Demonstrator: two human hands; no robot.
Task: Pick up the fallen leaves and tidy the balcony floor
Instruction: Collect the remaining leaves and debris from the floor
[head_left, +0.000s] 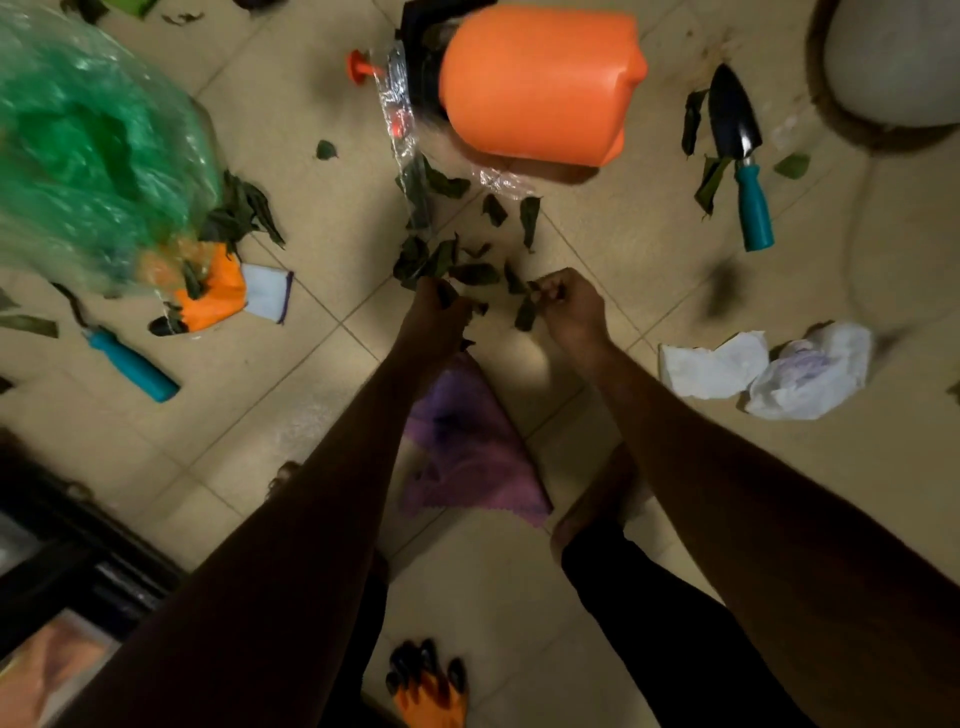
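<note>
Left hand (435, 309) grips a bunch of leaves (415, 262) at the pile on the floor (322, 218), just below the jug (540, 83). Right hand (571, 304) pinches one leaf. Risk: the left fist looks full, so adding more could spill leaves. Bag (93, 156) lies well apart on the left, so the carry may shed some. Strays by the trowel (735, 124) could be missed.

The left hand (435, 312) and right hand (572, 307) each grip dark leaves (441, 262) low over the tiled floor (322, 218).
</note>
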